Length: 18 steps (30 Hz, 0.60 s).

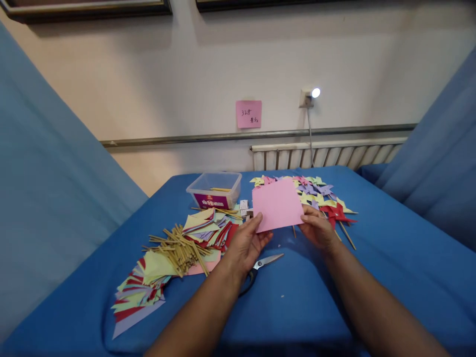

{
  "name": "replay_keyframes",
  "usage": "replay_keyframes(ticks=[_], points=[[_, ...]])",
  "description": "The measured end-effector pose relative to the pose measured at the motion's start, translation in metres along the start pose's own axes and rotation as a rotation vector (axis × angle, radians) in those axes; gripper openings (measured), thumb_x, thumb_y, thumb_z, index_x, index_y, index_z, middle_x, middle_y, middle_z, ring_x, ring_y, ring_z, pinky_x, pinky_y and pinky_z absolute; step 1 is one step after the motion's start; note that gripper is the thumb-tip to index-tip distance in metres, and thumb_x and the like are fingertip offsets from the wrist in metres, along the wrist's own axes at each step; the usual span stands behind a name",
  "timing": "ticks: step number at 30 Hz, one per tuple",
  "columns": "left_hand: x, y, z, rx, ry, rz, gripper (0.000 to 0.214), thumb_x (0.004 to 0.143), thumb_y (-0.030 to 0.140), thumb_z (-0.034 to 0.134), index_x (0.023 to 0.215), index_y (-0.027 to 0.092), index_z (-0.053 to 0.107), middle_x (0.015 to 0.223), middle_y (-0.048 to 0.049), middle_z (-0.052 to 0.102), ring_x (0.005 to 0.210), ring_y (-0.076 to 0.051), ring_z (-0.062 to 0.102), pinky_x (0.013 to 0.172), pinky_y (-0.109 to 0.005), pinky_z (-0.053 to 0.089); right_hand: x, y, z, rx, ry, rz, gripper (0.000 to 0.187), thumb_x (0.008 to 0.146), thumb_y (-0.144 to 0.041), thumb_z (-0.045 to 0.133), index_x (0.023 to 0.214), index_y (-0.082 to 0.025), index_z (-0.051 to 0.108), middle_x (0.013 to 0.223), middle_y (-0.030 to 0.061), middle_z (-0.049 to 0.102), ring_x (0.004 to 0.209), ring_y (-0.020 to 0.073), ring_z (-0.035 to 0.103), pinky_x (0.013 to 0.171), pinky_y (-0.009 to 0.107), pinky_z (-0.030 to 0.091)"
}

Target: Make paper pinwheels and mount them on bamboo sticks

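Observation:
A flat pink sheet of paper point(278, 205) is held up above the table between both hands. My left hand point(250, 243) grips its lower left corner, thumb on the near face and fingers behind. At the lower right edge, my right hand point(316, 225) pinches it the same way. Beneath my left hand and wrist lies a pair of scissors point(265, 261) with dark handles, its blades pointing right. Several finished paper pinwheels point(336, 213) on sticks, in red, yellow, purple and pink, lie behind and right of the sheet, which covers some of them.
Thin wooden sticks point(182, 248) are heaped at the left, between stacks of coloured paper point(208, 225) and a fanned pile of paper point(143, 287). A clear plastic box point(213, 191) stands behind them. Blue cloth covers the table point(297, 317). A radiator point(327, 154) lines the wall behind.

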State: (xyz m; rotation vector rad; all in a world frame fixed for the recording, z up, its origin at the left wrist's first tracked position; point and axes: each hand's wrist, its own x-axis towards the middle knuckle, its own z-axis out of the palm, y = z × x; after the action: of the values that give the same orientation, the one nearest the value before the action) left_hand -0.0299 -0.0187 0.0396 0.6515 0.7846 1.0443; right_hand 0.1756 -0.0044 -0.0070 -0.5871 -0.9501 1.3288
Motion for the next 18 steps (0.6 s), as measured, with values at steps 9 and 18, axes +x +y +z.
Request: replay_keyframes(ticks=[9, 18], points=[[0.04, -0.009, -0.025, 0.535, 0.058, 0.257, 0.046, 0.062, 0.043, 0.079, 0.094, 0.011, 0.071, 0.087, -0.0085, 0.073, 0.068, -0.018, 0.063, 0.064, -0.028, 0.049, 0.005, 0.022, 0.012, 0.029, 0.107, 0.221, 0.043, 0.068, -0.045, 0.078, 0.101, -0.019, 0.071, 0.098, 0.0088, 0.074, 0.082, 0.0247, 0.068, 0.076, 0.038, 0.053], [0.035, -0.004, -0.026, 0.844, 0.183, 0.423, 0.037, 0.072, 0.045, 0.068, 0.095, 0.015, 0.071, 0.086, -0.0047, 0.072, 0.073, -0.019, 0.062, 0.063, -0.026, 0.047, 0.005, 0.032, 0.016, -0.129, 0.275, 0.137, 0.043, 0.06, -0.038, 0.085, 0.097, -0.018, 0.073, 0.093, 0.0083, 0.076, 0.079, 0.025, 0.068, 0.073, 0.038, 0.053]])
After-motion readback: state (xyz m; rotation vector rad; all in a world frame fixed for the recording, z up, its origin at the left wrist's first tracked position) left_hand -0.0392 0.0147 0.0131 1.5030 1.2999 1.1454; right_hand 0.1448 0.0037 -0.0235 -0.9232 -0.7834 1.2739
